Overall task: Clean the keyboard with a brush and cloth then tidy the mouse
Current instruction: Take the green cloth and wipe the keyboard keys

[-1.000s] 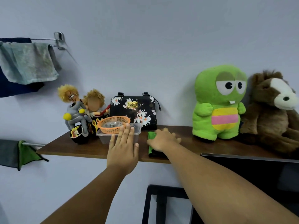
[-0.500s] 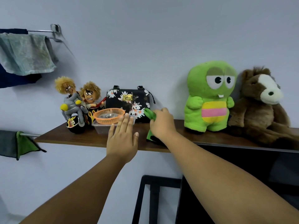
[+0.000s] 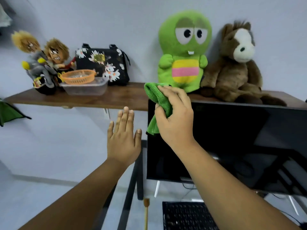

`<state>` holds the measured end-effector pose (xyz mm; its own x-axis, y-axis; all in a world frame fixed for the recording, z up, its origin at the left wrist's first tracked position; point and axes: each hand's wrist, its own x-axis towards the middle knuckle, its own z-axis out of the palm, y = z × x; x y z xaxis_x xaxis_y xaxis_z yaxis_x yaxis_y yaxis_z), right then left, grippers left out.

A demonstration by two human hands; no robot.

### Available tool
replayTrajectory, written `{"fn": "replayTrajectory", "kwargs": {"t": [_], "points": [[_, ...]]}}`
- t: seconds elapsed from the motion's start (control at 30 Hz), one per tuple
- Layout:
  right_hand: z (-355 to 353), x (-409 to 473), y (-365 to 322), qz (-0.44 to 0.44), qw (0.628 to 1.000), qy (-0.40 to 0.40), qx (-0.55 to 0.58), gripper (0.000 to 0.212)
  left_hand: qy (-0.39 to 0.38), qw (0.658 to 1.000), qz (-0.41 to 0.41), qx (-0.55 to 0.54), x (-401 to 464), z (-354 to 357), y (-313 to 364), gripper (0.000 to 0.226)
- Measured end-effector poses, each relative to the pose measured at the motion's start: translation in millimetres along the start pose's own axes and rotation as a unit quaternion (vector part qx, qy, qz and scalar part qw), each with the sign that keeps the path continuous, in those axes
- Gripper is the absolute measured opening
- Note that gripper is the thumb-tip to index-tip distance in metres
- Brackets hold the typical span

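My right hand (image 3: 175, 117) grips a green cloth (image 3: 155, 98), held in the air in front of the shelf edge and the top of the monitor. The cloth hangs down below my fingers. My left hand (image 3: 123, 138) is raised to the left of it, palm away, fingers apart, holding nothing. A black keyboard (image 3: 186, 216) lies at the bottom of the view, partly hidden by my right forearm. A wooden-handled brush (image 3: 146, 211) lies to the left of the keyboard. No mouse is visible.
A wooden shelf (image 3: 116, 97) carries dolls (image 3: 43, 62), an orange basket (image 3: 78, 77) on a clear plastic box (image 3: 86, 87), a floral bag (image 3: 103, 63), a green plush (image 3: 184, 50) and a brown plush (image 3: 235, 63). A black monitor (image 3: 240, 143) stands below.
My right hand has lifted the green cloth off the shelf and drawn it down and toward me. The left hand has dropped below the shelf. The view has tilted down, showing monitor, keyboard and brush.
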<state>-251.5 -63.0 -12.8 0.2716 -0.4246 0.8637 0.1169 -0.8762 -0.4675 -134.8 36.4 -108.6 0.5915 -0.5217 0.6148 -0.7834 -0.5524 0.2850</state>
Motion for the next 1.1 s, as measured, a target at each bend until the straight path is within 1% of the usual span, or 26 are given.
{"fn": "replayTrajectory", "kwargs": {"t": [0.13, 0.27, 0.33, 0.4, 0.5, 0.63, 0.73, 0.8, 0.83, 0.9, 1.0, 1.1], "points": [[-36.8, -46.9, 20.1, 0.031, 0.999, -0.017, 0.016, 0.046, -0.008, 1.0, -0.016, -0.015, -43.4, 16.2, 27.7, 0.061], [-64.2, -106.6, 52.2, 0.083, 0.994, -0.073, 0.007, 0.045, -0.034, 0.998, -0.037, -0.028, -89.3, 37.9, 45.7, 0.06], [-75.2, -137.3, 71.1, 0.114, 0.988, -0.107, -0.007, 0.045, -0.064, 0.996, -0.045, -0.034, -115.0, 51.5, 51.9, 0.059], [-84.5, -170.6, 91.7, 0.144, 0.978, -0.146, -0.031, 0.044, -0.111, 0.992, -0.05, -0.033, -144.4, 68.1, 54.5, 0.059], [-94.7, -224.0, 120.5, 0.203, 0.95, -0.219, -0.089, 0.046, -0.204, 0.977, -0.056, -0.024, -187.0, 92.1, 50.9, 0.062], [-99.5, -278.7, 150.9, 0.269, 0.895, -0.312, -0.169, 0.048, -0.327, 0.943, -0.066, -0.004, -229.8, 120.7, 37.2, 0.07], [-94.9, -296.6, 164.3, 0.292, 0.857, -0.369, -0.208, 0.049, -0.382, 0.922, -0.062, 0.014, -247.4, 136.6, 28.4, 0.073], [-89.9, -302.1, 169.8, 0.306, 0.824, -0.412, -0.24, 0.048, -0.414, 0.908, -0.056, 0.023, -250.6, 144.1, 25.0, 0.076], [-87.2, -305.4, 172.1, 0.315, 0.805, -0.431, -0.26, 0.047, -0.431, 0.9, -0.055, 0.026, -251.1, 147.2, 23.0, 0.075], [-82.4, -309.1, 175.7, 0.33, 0.777, -0.45, -0.29, 0.045, -0.465, 0.883, -0.044, 0.045, -250.0, 151.2, 19.0, 0.066], [-71.0, -306.6, 181.1, 0.337, 0.768, -0.455, -0.299, 0.043, -0.494, 0.867, -0.023, 0.063, -247.9, 153.7, 15.4, 0.064], [-51.0, -301.6, 185.9, 0.307, 0.768, -0.496, -0.265, 0.048, -0.504, 0.861, -0.006, 0.072, -247.5, 153.6, 14.0, 0.066]]}}
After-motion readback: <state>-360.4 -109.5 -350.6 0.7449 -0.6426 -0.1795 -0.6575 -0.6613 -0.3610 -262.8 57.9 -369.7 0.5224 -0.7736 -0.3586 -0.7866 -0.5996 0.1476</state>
